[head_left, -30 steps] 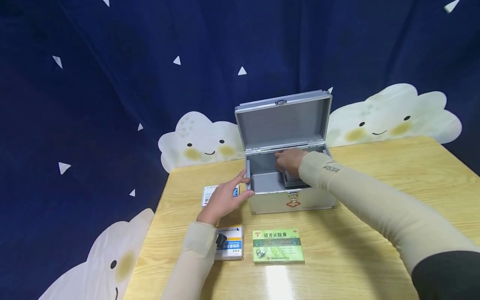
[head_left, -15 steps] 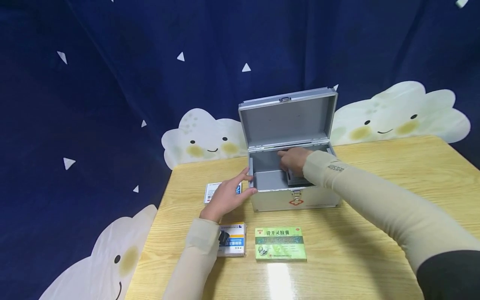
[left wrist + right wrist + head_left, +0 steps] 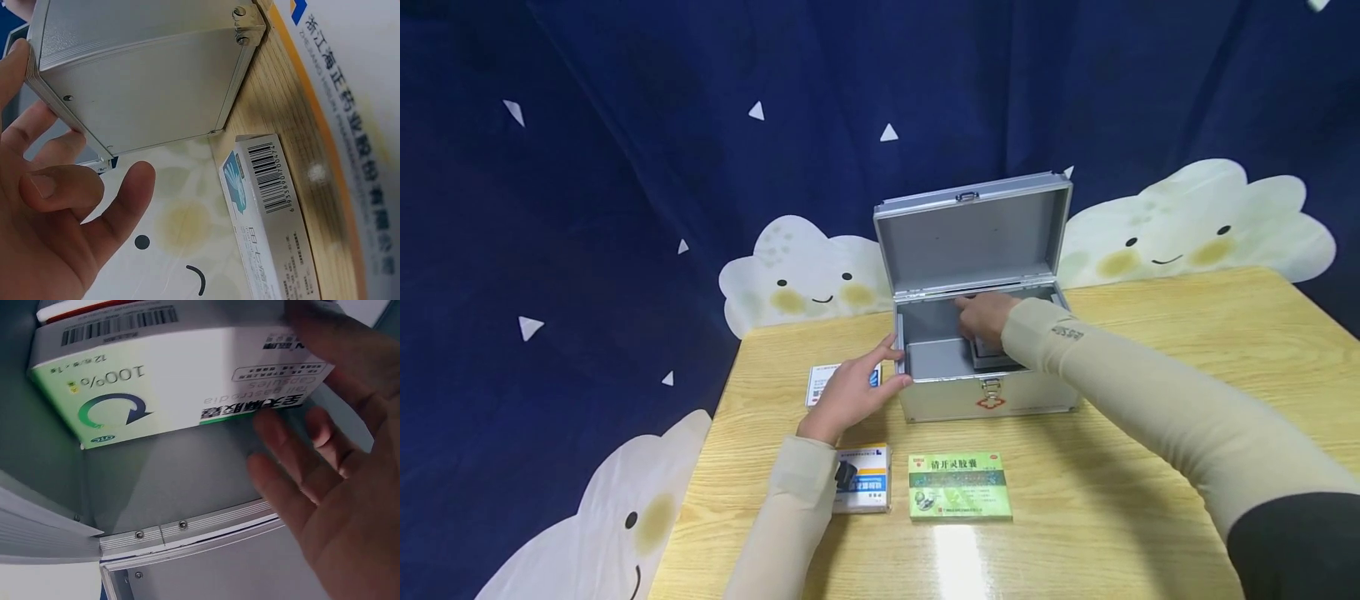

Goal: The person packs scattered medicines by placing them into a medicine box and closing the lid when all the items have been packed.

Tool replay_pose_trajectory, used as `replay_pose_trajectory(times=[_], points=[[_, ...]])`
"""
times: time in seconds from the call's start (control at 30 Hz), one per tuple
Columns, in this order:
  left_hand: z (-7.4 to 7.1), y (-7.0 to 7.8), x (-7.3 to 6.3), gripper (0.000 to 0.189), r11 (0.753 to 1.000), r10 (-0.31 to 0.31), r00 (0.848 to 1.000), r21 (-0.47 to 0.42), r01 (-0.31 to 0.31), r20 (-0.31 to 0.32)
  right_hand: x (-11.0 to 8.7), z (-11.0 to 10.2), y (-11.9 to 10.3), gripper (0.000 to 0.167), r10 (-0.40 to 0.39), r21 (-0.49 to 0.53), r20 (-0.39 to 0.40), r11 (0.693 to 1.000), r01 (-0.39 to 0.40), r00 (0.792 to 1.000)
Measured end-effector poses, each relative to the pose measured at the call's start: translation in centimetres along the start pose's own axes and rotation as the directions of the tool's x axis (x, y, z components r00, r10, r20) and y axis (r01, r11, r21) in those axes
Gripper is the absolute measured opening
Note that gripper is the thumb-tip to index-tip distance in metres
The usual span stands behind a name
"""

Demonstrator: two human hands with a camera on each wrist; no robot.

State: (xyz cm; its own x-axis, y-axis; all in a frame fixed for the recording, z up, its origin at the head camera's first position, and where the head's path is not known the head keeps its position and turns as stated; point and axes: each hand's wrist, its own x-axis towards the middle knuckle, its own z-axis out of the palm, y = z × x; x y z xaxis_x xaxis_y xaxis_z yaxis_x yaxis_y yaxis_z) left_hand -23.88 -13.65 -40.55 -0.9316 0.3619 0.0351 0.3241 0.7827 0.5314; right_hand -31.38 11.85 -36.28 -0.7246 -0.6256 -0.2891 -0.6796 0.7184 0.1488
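My left hand point(image 3: 855, 394) touches the left front rim of a silver first-aid case point(image 3: 947, 402), its fingers loosely spread in the left wrist view. The case's lid point(image 3: 973, 237) stands raised. My right hand point(image 3: 987, 318) reaches inside the case. In the right wrist view, it holds a white and green medicine box point(image 3: 181, 381) between thumb and fingers, with two fingers clear of the box. Behind that box, another box with a red stripe point(image 3: 81, 307) partly shows. In the head view, my right hand and sleeve hide much of the case's right side.
A green medicine box point(image 3: 960, 487) lies in front of the case. Left of it is a white, blue and orange box point(image 3: 868, 492), partly behind my left wrist. Another white box point(image 3: 275, 219) lies beside the case's left side. A patterned blue curtain point(image 3: 820, 67) hangs behind the table.
The head view has shifted slightly. My right hand stays inside the case, its fingers moving only a little. My left hand remains at the rim.
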Motion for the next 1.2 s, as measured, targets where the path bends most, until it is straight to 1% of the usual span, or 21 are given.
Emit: replay_pose_trajectory(times=[0.1, 0.23, 0.37, 0.5, 0.67, 0.8, 0.87, 0.97, 1.03, 1.1, 1.13, 1.2], points=[[0.0, 0.0, -0.1, 0.055, 1.000, -0.007, 1.000, 0.001, 0.007, 0.004, 0.2, 0.0, 0.0, 0.038, 0.014, 0.021, 0.013, 1.000, -0.014, 1.000], [-0.1, 0.1, -0.1, 0.053, 1.000, -0.013, 1.000, -0.006, 0.013, 0.004, 0.2, -0.1, 0.0, 0.037, 0.023, 0.036, 0.008, 0.999, -0.023, 1.000], [-0.1, 0.3, -0.1, 0.050, 1.000, -0.018, 1.000, -0.013, 0.018, 0.008, -0.2, -0.4, -0.1, 0.035, 0.031, 0.011, 0.038, 0.999, -0.032, 0.999], [-0.1, 0.3, -0.1, 0.052, 1.000, -0.019, 1.000, -0.011, 0.019, 0.008, -0.6, -0.8, -0.2, 0.036, 0.038, 0.004, 0.070, 0.999, -0.039, 0.997], [0.0, 0.2, -0.1, 0.053, 1.000, -0.015, 1.000, -0.003, 0.015, 0.003, -0.8, -1.0, -0.3, 0.040, 0.081, 0.034, 0.109, 0.996, -0.086, 0.991], [-0.1, 0.4, 0.1, 0.051, 1.000, -0.010, 1.000, 0.000, 0.010, 0.000, -1.0, -1.3, 0.2, 0.041, 0.100, 0.066, 0.119, 0.992, -0.108, 0.988], [-0.2, 0.6, 0.2, 0.051, 1.000, -0.008, 1.000, -0.003, 0.008, -0.001, -1.1, -1.4, 0.6, 0.044, 0.091, 0.101, 0.117, 0.990, -0.103, 0.989], [-0.1, 0.7, 0.3, 0.052, 1.000, -0.001, 1.000, -0.002, 0.001, 0.000, -1.3, -1.5, 1.4, 0.053, 0.075, 0.191, 0.117, 0.977, -0.097, 0.990], [-0.1, 0.6, 0.3, 0.053, 1.000, -0.007, 1.000, 0.003, 0.007, 0.002, -1.5, -1.7, 1.8, 0.058, 0.075, 0.262, 0.121, 0.959, -0.105, 0.990], [0.1, 0.5, 0.1, 0.059, 1.000, -0.014, 1.000, 0.007, 0.014, 0.006, -2.0, -1.8, 2.2, 0.059, 0.078, 0.326, 0.127, 0.938, -0.116, 0.989], [0.1, 0.4, 0.0, 0.062, 1.000, -0.021, 1.000, 0.009, 0.021, 0.009, -2.4, -2.0, 2.4, 0.059, 0.085, 0.348, 0.128, 0.929, -0.125, 0.988], [0.0, 0.3, -0.1, 0.067, 1.000, -0.024, 1.000, 0.009, 0.024, 0.008, -3.2, -2.4, 2.9, 0.054, 0.081, 0.382, 0.106, 0.917, -0.116, 0.991]])
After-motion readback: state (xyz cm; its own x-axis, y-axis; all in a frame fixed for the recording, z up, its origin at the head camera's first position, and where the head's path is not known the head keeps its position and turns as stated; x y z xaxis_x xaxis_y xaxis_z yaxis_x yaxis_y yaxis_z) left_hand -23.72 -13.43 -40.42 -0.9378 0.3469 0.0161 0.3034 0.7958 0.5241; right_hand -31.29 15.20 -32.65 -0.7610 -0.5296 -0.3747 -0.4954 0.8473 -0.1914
